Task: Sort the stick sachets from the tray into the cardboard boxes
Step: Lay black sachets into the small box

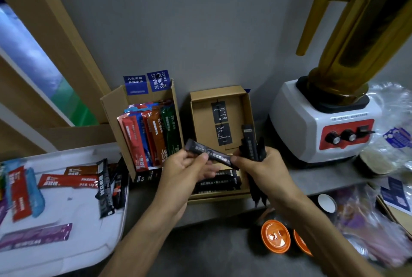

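Mid-sort, black batch. Left hand [188, 165] pinches one black foil stick sachet [211, 156] over the front of the flat open cardboard box [201, 120]. Its long axis runs crosswise to the box, left end higher. Right hand [262, 165] clamps an upright bundle of black sachets [252, 148] at the box's right edge. Next, likely: join the sachet to the bundle or lay it in the box, aligned.

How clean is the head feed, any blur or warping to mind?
Head view: fisheye tilts the blender and window frame at the edges; motion blur smears sachets on the tray and the print on the black sachet pinched between left hand and right hand; lighting dim and flat.
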